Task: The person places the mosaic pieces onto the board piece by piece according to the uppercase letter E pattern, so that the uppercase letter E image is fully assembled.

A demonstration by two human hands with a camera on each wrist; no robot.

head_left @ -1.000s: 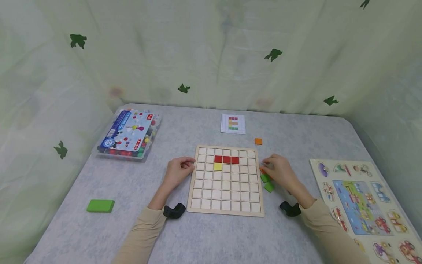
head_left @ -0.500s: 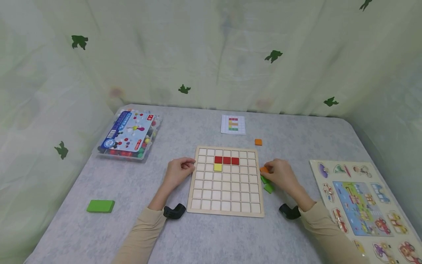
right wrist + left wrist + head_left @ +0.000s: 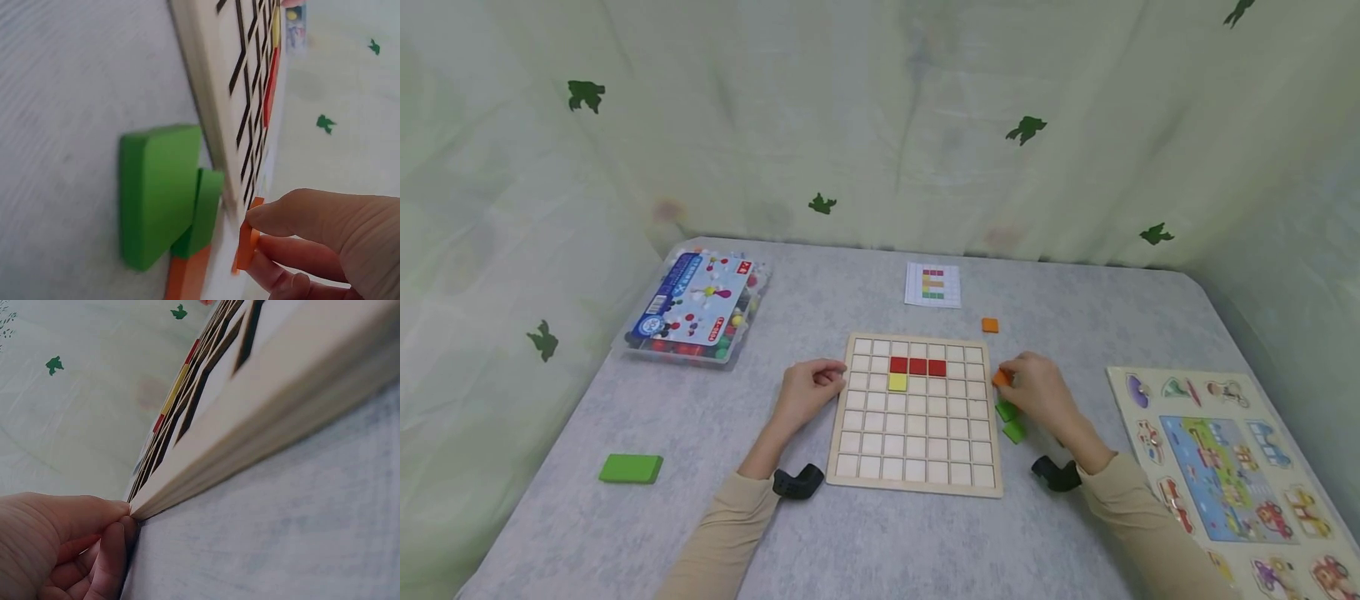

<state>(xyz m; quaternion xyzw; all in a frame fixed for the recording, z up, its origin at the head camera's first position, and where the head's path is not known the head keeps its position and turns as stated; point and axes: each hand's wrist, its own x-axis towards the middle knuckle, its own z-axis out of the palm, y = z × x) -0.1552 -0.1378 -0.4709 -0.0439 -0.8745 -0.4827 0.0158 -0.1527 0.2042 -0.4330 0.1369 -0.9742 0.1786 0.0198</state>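
Note:
My left hand [image 3: 805, 393] pinches the left edge of the gridded wooden board [image 3: 914, 488]; in the left wrist view, thumb and fingers [image 3: 69, 544] meet at its rim. Three red tiles [image 3: 917, 367] lie in a row on the board, with a yellow tile [image 3: 897, 382] below the leftmost. Just off the right edge, my right hand [image 3: 1043, 396] holds an orange tile [image 3: 248, 242] between thumb and finger. Two green tiles [image 3: 1014, 431] lie beside the board, overlapping in the right wrist view, where another orange piece [image 3: 187, 275] shows partly behind them.
Behind the board lie a loose orange tile [image 3: 990, 325] and a pattern card [image 3: 951, 297]. A clear box of coloured balls [image 3: 692, 308] is at the back left, a green block [image 3: 631, 468] at the left, and a picture puzzle board [image 3: 1127, 379] at the right.
My right fingers have closed on an orange tile and lifted it slightly off the pile, shifting a little away from the green tiles. The left hand keeps its place at the board.

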